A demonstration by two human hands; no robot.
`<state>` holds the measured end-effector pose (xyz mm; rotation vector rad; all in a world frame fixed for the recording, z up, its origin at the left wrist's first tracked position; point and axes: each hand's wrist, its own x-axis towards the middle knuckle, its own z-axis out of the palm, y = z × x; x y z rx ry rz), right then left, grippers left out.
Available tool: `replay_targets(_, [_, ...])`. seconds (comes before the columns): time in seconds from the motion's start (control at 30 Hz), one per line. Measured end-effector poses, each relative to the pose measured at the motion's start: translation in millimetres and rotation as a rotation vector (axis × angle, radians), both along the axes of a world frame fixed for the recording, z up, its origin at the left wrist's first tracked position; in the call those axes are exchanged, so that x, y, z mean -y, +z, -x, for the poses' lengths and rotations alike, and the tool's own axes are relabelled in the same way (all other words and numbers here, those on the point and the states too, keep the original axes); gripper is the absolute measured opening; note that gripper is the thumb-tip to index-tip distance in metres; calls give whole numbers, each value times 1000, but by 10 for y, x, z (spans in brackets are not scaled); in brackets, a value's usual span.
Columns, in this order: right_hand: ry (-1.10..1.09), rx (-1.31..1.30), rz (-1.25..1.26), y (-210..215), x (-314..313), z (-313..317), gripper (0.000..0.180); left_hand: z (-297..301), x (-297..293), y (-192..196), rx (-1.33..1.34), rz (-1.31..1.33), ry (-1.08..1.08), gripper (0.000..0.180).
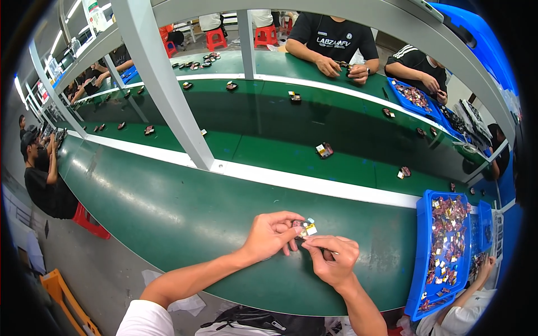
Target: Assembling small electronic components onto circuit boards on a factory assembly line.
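My left hand [268, 235] holds a small electronic assembly [306, 228] above the green worktop, gripping it between thumb and fingers. The piece has a dark casing, reddish parts, a white-and-yellow label and a pale blue bit at its far edge. My right hand [336, 259] is closed in a pinch at the near edge of the assembly, its fingertips touching or almost touching it. Whatever is between those fingertips is too small to make out. The left fingers partly cover the casing.
A blue tray [420, 260] full of similar pieces stands at right. Beyond the white rail [314, 183], assemblies [324, 150] lie spaced along the green conveyor [263, 154]. A grey metal post [168, 84] rises at left. Co-workers sit opposite, at far left and at right.
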<state>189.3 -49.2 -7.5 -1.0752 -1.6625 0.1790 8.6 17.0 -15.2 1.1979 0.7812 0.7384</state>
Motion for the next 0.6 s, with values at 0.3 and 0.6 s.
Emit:
replay_targets(0.3, [-15,-23,11,35,-1,5,16,5,-68,-29,7,-39,83,22])
replay_targets(0.6, [-96,-94,-83,15,-91,-60,17,402,-1714,-70,-522,-572,623,26])
